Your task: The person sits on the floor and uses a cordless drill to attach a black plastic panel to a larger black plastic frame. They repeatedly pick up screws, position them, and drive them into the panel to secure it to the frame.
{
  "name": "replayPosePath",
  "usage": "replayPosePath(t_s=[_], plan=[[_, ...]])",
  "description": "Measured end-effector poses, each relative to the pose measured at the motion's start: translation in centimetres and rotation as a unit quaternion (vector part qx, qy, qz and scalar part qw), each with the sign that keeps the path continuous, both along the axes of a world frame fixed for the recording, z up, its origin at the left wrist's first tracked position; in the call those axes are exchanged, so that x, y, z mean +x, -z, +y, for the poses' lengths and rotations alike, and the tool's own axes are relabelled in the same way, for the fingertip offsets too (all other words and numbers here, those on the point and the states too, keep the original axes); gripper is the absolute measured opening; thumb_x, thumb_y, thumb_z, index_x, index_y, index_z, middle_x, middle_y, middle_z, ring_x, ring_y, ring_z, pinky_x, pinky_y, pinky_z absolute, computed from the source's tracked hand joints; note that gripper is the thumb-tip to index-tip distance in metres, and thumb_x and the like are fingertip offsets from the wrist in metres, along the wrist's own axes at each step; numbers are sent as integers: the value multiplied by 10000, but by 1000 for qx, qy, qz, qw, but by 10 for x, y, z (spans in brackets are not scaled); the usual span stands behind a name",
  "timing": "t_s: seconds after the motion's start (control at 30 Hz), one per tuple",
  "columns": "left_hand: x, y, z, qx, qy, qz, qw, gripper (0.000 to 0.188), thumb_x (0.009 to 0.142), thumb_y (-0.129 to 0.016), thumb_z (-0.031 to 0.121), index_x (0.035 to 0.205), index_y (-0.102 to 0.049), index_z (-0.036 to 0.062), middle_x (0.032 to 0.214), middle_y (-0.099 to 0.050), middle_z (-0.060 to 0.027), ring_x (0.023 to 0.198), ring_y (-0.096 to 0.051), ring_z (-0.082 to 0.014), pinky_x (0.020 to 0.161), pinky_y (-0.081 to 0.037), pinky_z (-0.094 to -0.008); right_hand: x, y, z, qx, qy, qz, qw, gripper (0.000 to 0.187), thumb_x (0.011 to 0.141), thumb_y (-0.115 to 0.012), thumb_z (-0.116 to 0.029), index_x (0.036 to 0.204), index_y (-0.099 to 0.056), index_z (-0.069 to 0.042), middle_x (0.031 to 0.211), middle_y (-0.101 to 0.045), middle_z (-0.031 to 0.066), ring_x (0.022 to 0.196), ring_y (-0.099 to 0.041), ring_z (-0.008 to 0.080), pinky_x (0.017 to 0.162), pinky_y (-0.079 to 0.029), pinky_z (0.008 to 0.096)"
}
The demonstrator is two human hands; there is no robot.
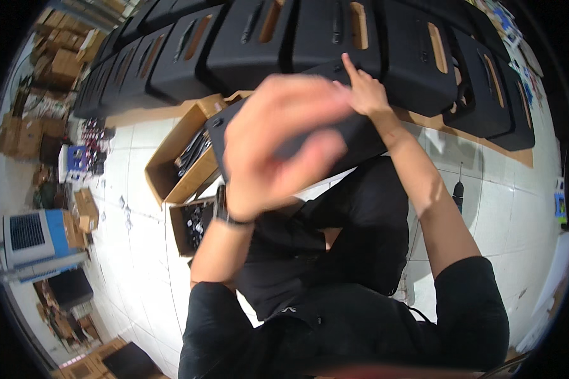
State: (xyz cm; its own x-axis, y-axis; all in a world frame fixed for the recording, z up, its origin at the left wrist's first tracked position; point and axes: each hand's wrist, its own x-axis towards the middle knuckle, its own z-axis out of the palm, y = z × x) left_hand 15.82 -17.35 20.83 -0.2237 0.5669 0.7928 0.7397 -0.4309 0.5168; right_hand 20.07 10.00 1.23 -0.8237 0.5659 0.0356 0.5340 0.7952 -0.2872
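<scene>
My left hand [278, 145] is raised close to the camera, blurred by motion. Its thumb stands apart from the curved fingers, and nothing shows between them. Beneath it, a black box-shaped cabinet [363, 142] lies in front of my legs, partly covered by that hand. My right hand [368, 93] rests at the cabinet's far right edge, its index finger stretched forward and the others loosely bent. A small black fitting [217, 122] sits at the cabinet's left corner.
Rows of black cabinets [246, 57] with oblong cutouts and strap handles stand ahead on cardboard. Left of my legs are an open carton [161, 169] of black strips and a smaller carton [181, 235] of small black parts. A black driver-like tool [459, 193] stands at right.
</scene>
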Motion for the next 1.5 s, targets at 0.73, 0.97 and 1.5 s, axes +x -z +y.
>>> replayPosePath(t_s=[0.73,0.97,1.5], plan=[[216,-86,-174,96,24,220,971,284,791,-730,25,1074,-740,53,1029,-731,-119,830,-704,-261,726,-538,-338,422,20,-13,28,211,333,918,661,921,-715,-86,1547,-503,-86,1337,-605,147,1019,-622,230,864,-533,373],[255,-101,-204,80,39,305,948,281,756,-718,-4,1028,-743,60,976,-734,-108,774,-700,-245,677,-530,-328,516,63,-13,187,211,356,891,552,928,-717,-115,1435,-556,32,1230,-606,216,1065,-599,332,909,-510,412],[174,158,-317,-259,-485,14,835,438,861,-718,111,1297,-674,101,1472,-572,-146,1359,-526,-368,1092,-455,-483,432,57,-138,-147,157,410,886,569,982,-713,-166,1513,-522,-89,1440,-596,130,1185,-602,260,963,-500,374]])
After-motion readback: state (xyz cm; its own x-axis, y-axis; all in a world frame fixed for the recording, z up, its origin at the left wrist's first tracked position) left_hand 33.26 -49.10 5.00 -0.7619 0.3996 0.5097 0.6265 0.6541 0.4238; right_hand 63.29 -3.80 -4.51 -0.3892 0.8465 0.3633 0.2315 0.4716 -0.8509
